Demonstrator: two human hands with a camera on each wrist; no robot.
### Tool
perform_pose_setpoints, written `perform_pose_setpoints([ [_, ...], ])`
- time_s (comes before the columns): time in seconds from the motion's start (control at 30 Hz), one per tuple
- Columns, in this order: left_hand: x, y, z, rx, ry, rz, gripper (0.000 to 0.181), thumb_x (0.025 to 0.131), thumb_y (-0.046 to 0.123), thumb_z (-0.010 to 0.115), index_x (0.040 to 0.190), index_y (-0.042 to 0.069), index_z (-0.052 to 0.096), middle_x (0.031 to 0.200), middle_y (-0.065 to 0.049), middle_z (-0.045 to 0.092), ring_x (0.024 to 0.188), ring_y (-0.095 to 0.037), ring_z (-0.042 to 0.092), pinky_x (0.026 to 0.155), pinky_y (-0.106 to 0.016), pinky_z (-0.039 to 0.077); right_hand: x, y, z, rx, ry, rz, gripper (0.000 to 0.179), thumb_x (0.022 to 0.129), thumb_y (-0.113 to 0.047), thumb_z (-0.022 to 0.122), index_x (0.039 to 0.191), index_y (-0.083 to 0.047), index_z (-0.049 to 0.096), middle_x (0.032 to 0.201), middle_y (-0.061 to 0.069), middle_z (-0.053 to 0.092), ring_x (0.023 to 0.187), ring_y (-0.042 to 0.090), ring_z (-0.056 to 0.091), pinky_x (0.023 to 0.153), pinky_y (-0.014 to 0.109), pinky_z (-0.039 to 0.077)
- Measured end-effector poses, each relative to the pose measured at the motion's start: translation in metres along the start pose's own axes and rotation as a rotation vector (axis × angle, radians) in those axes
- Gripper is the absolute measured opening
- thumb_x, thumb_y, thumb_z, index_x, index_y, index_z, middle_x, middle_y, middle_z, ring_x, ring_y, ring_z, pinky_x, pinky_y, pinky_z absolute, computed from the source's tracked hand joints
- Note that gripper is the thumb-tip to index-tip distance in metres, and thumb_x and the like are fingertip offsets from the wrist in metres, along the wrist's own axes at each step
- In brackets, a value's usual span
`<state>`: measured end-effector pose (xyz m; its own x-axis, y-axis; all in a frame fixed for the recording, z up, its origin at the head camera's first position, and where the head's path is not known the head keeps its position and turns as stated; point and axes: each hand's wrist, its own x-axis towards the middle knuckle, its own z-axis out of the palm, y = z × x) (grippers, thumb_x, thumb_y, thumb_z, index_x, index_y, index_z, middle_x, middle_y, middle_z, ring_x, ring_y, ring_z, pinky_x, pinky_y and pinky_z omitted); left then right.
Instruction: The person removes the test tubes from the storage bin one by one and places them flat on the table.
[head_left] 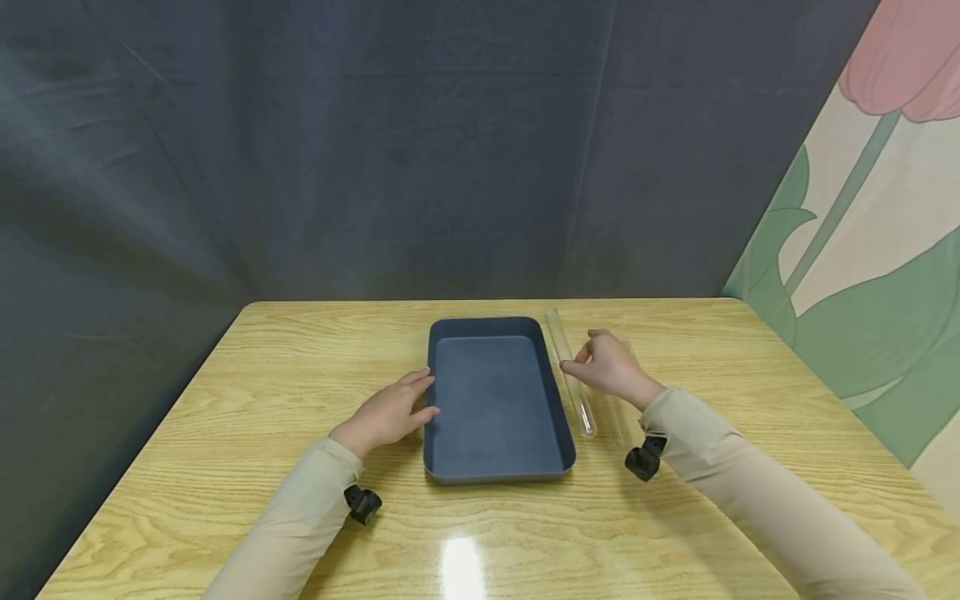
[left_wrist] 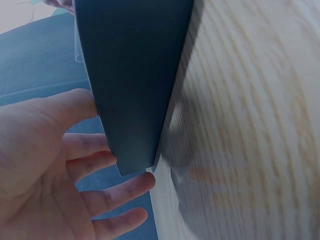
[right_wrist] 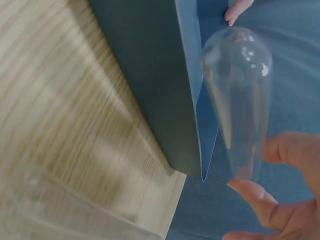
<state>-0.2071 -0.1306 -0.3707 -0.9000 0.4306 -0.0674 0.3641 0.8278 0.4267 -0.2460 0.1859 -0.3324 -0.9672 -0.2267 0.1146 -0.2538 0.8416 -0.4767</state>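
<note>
A dark blue-grey rectangular pan (head_left: pixel 498 408) sits on the table. My left hand (head_left: pixel 386 414) is at its left side, fingers spread and relaxed, with the thumb and fingertips along the rim. Between thumb and finger, my right hand (head_left: pixel 609 367) pinches a clear test tube (right_wrist: pixel 237 90) beside the pan's right wall. The tube's rounded end points toward me and stands higher than the pan's rim in the right wrist view. A second clear tube (right_wrist: pixel 75 210) lies on the table, partly hidden beneath my right hand in the head view.
The wooden table (head_left: pixel 300 367) reaches back to a dark cloth (head_left: pixel 420 167). A wall painted with a tulip (head_left: pixel 855 200) rises on the right. Small black cameras (head_left: pixel 647 457) are strapped to both wrists.
</note>
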Motion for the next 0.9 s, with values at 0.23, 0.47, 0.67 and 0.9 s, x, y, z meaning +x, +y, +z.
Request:
perform_pose_setpoints([
  [0.23, 0.001, 0.000, 0.001, 0.005, 0.009, 0.005, 0.057, 0.096, 0.024, 0.056, 0.140, -0.007, 0.037, 0.149, -0.019, 0.028, 0.135, -0.034, 0.032, 0.107, -0.046, 0.032, -0.003, 0.008, -0.004, 0.014, -0.006, 0.028, 0.027, 0.084, -0.018, 0.065, 0.064, 0.001, 0.064, 0.129, 0.040, 0.042, 0.125, 0.050, 0.037, 0.101, 0.071, 0.016],
  [0.47, 0.001, -0.001, 0.001, 0.005, 0.012, 0.011, 0.057, 0.096, 0.024, 0.056, 0.140, -0.007, 0.037, 0.149, -0.020, 0.029, 0.134, -0.034, 0.032, 0.107, -0.046, 0.032, -0.006, 0.014, -0.009, 0.022, -0.011, 0.037, 0.029, 0.086, -0.019, 0.065, 0.065, 0.002, 0.064, 0.128, 0.041, 0.043, 0.126, 0.050, 0.035, 0.100, 0.073, 0.014],
  [0.67, 0.001, 0.000, 0.001, 0.007, 0.007, 0.009, 0.057, 0.096, 0.024, 0.055, 0.140, -0.007, 0.036, 0.149, -0.020, 0.028, 0.134, -0.034, 0.032, 0.107, -0.046, 0.032, -0.009, 0.019, -0.012, 0.011, -0.024, 0.056, 0.029, 0.087, -0.020, 0.064, 0.068, 0.003, 0.064, 0.130, 0.042, 0.038, 0.120, 0.052, 0.041, 0.100, 0.073, 0.014],
  [0.9, 0.001, 0.000, 0.001, 0.008, 0.008, 0.005, 0.057, 0.096, 0.024, 0.056, 0.140, -0.007, 0.037, 0.149, -0.020, 0.029, 0.134, -0.035, 0.032, 0.107, -0.046, 0.032, -0.013, 0.025, -0.015, 0.019, -0.021, 0.055, 0.029, 0.087, -0.019, 0.062, 0.070, 0.003, 0.065, 0.129, 0.043, 0.038, 0.108, 0.051, 0.050, 0.098, 0.074, 0.015],
])
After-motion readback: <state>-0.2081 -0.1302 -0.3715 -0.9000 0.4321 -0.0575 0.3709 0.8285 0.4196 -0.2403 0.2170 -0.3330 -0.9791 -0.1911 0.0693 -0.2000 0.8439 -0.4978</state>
